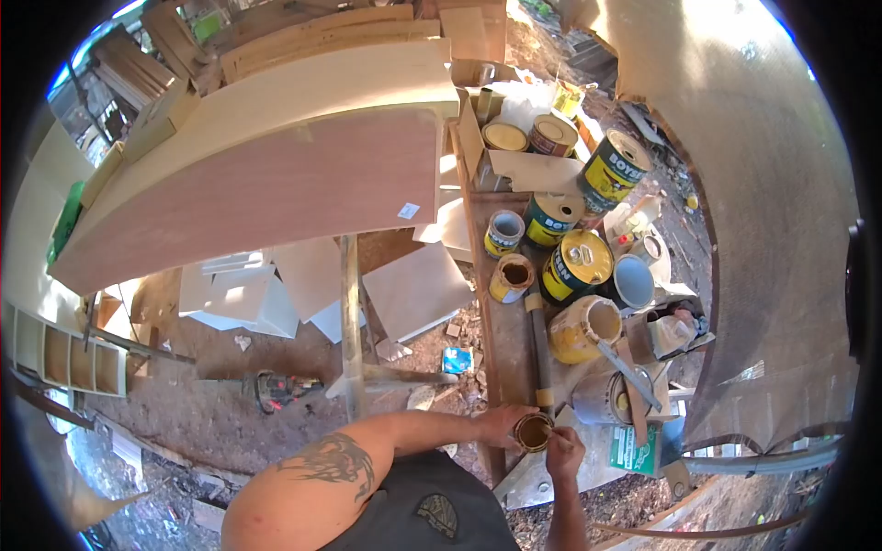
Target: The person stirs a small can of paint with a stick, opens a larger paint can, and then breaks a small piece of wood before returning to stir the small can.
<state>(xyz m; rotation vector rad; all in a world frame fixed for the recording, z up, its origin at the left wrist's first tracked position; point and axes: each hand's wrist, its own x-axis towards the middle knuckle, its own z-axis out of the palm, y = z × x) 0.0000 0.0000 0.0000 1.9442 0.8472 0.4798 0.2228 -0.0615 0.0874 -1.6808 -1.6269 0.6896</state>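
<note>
My left hand is wrapped round the side of a small open can with brown liquid inside. At the can's right rim my right hand is closed, its fingers pinched over the opening; what they hold is too small to make out. Just beyond the can, a dark tube-like bar lies lengthwise on the narrow wooden bench. Farther along stand a small brown-stained open can and a small can with grey inside.
Large paint cans and a yellow-stained pail crowd the bench's right side. A flat scraper-like strip rests across another pail. At left stands a big curved wooden panel; a power tool lies on the ground.
</note>
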